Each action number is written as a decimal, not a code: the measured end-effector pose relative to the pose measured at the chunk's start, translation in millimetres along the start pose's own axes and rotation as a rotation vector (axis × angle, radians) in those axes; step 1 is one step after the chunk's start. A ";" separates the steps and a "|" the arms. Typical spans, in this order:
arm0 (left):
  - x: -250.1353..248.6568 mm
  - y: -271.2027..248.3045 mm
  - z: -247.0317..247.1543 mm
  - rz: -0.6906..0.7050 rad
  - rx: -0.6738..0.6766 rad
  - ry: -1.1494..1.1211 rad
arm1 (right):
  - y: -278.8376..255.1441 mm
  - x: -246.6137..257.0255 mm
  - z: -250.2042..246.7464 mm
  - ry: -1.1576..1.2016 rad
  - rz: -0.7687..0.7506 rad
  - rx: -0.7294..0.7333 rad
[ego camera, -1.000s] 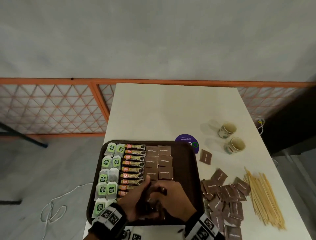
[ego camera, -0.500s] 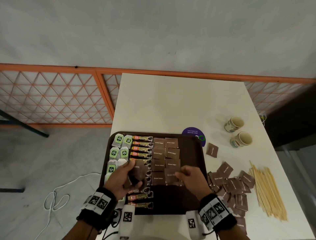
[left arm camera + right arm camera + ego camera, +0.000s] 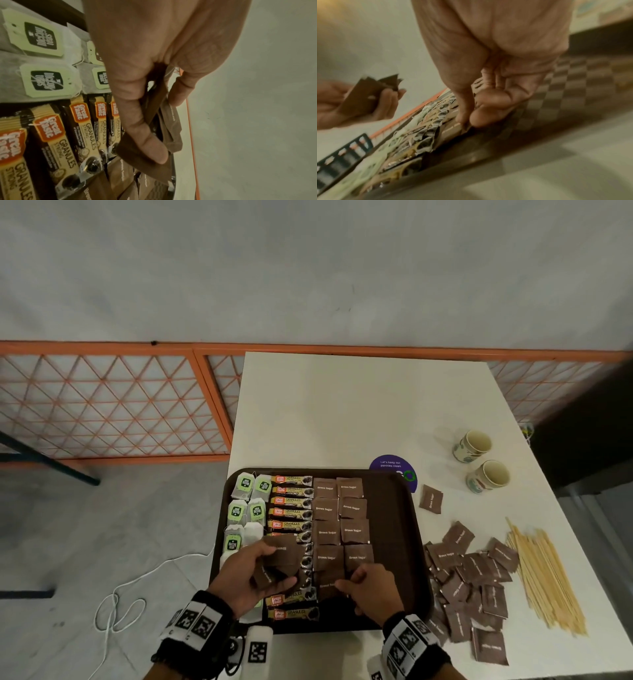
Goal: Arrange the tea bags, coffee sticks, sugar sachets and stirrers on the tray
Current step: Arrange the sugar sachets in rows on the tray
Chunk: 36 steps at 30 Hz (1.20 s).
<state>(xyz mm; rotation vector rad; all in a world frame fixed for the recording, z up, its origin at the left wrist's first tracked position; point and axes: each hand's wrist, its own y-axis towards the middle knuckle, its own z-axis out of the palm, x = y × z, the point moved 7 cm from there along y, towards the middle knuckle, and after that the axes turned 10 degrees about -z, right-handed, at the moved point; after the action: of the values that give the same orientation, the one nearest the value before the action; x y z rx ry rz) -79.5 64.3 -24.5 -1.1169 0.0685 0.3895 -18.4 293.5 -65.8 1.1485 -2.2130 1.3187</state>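
Note:
A dark brown tray (image 3: 404, 508) carries tea bags (image 3: 246, 501) on its left side, then a column of coffee sticks (image 3: 291, 501), then two columns of brown sugar sachets (image 3: 339, 508). My left hand (image 3: 281, 566) hovers over the coffee sticks and grips a fanned stack of sachets (image 3: 171, 129) between thumb and fingers (image 3: 154, 148). My right hand (image 3: 346, 582) pinches one sachet (image 3: 452, 128) lying at the near end of the left sachet column. Loose sachets (image 3: 472, 577) and wooden stirrers (image 3: 544, 573) lie on the table to the tray's right.
Two paper cups (image 3: 474, 445) (image 3: 489, 475) stand at the back right. A purple round sticker (image 3: 394, 467) and a lone sachet (image 3: 431, 498) lie by the tray's far right corner. An orange lattice fence (image 3: 113, 405) and a white cable (image 3: 120, 604) are left of the table.
My hands were joined over the tray's near edge and have parted. The left hand kept the stack. The right hand brought a sachet to the near end of the sachet columns.

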 end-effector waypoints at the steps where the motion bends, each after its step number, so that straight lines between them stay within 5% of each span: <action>1: -0.9 -0.8 2.7 0.005 0.011 0.028 | -1.4 1.4 -4.6 -0.086 -0.017 -0.014; 13: 10.3 -8.4 54.5 0.114 0.061 0.516 | -24.7 96.7 -32.9 0.147 -0.499 -0.004; 22: 17.3 -4.4 68.5 0.194 0.009 0.657 | -29.7 53.3 -31.7 0.728 -0.144 0.040; 29: -17.2 1.4 94.5 0.314 -0.031 0.886 | -31.1 76.2 -52.8 0.535 -0.217 0.098; 33: -26.9 -3.5 117.1 0.378 0.067 1.269 | -23.7 109.7 -75.0 0.062 -0.501 0.119; 36: -36.1 -6.3 117.6 0.424 0.055 1.197 | -18.9 112.5 -85.9 -0.075 -0.571 0.049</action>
<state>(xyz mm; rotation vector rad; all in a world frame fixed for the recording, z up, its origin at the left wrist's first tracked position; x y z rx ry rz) -127.4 156.3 42.0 -1.1433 1.3725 0.0392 -84.8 307.8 59.7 1.7040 -1.7033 1.0957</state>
